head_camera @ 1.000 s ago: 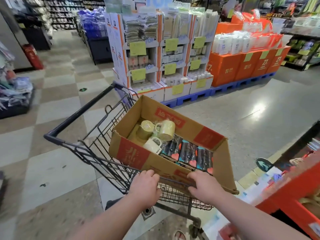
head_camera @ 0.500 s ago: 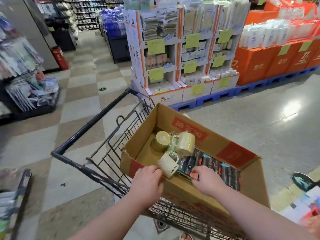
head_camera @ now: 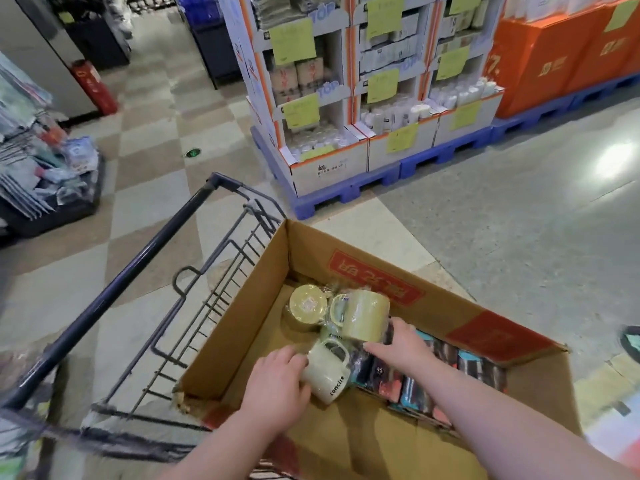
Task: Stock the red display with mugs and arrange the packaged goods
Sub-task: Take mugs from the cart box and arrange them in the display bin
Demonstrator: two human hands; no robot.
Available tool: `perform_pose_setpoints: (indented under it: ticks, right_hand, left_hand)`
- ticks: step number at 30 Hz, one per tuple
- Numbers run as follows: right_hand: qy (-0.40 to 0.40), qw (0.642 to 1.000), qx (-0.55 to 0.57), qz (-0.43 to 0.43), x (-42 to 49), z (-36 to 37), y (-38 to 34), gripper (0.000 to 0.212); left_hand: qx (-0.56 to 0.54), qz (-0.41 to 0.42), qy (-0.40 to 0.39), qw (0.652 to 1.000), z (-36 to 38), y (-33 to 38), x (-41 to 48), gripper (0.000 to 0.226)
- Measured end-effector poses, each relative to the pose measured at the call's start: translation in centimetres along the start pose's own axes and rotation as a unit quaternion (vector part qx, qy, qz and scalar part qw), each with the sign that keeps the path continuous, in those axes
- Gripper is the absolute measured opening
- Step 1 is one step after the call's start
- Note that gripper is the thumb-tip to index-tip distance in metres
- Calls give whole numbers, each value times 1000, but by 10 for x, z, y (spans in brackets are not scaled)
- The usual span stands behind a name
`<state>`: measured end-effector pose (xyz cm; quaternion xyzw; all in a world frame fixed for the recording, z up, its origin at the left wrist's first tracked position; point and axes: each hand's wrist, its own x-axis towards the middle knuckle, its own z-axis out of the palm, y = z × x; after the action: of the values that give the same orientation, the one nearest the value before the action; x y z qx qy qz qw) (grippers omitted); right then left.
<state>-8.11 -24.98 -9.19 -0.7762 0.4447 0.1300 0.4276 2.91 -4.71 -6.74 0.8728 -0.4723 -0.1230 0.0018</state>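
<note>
The three mugs were judged to be glazed ceramic: stiff, fairly heavy for their bulk, smooth enough to slip, and liable to chip if knocked together. A hold round the body or through the handle loop was thought safest, one mug to a hand.

The cream mug [head_camera: 327, 374], lettered on its side, lay tipped over near the front of the cardboard box [head_camera: 239, 327] with its handle turned upward. It was gripped at one end by the left hand [head_camera: 277, 384], whose fingers were curled over it. The yellow-green mug [head_camera: 362, 318] lay on its side just behind. A third mug [head_camera: 306, 306], seemingly in clear wrap, was seen end-on beside it, touching or nearly so.

The right hand [head_camera: 398, 344] was laid across the packets [head_camera: 436, 372], fingers apart and fairly straight, with its fingertips against the yellow-green mug. Nothing appeared to be clamped by it.

The packets, dark with teal and red ends, were stood in a row along the right side of the box. They were judged light and slightly yielding, and easily lifted several at a time by their sides. The box was carried in a wire cart [head_camera: 145, 265]. The red display could not be identified with certainty in this view.
</note>
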Motion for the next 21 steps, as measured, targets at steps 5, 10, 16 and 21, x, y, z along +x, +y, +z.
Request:
perform_pose_setpoints:
  ticks: [5, 10, 16, 21]
  right_hand:
    - [-11, 988, 141, 56, 47, 12, 0, 101]
    - [-15, 971, 220, 95, 66, 26, 0, 99]
    - [10, 956, 275, 97, 54, 26, 10, 87]
    - [12, 950, 305, 64, 18, 25, 19, 86]
  left_hand:
    - [-27, -57, -14, 998, 15, -11, 13, 26]
    - [-47, -75, -35, 996, 17, -11, 16, 36]
    - [-109, -116, -55, 986, 18, -12, 20, 38]
    - [-223, -151, -65, 961, 13, -12, 28, 47]
